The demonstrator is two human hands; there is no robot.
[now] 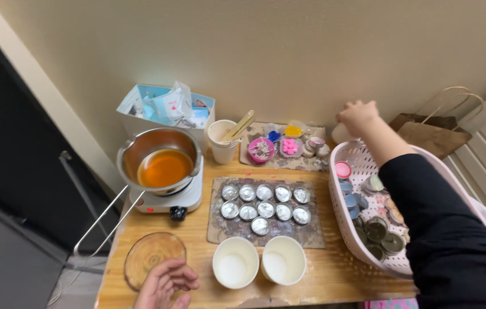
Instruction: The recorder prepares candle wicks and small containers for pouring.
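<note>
Head view, looking down at wooden table [317, 274]. Left hand [165, 282] at near edge, palm up, fingers [181, 273] loosely curled, holding nothing, just touching round wood slice [152, 254] at its near rim. Right hand [358, 116] stretched to far right corner, black sleeve [454, 234] over pink perforated basket [363, 229], fingers bent around white object [340, 134] at wall; grip mostly hidden, can't tell how tight. Basket holds small tins w/ grey, blue, pink fills. Centre: mat [266, 213] w/ eleven small empty metal tins. Two white paper cups [259, 261] side by side near front edge. Left: metal pot [160, 161] w/ orange liquid on white hotplate [165, 200]. Behind: cup w/ wooden sticks [224, 140], coloured moulds [286, 144], brown paper bag [430, 130] far right.
</note>
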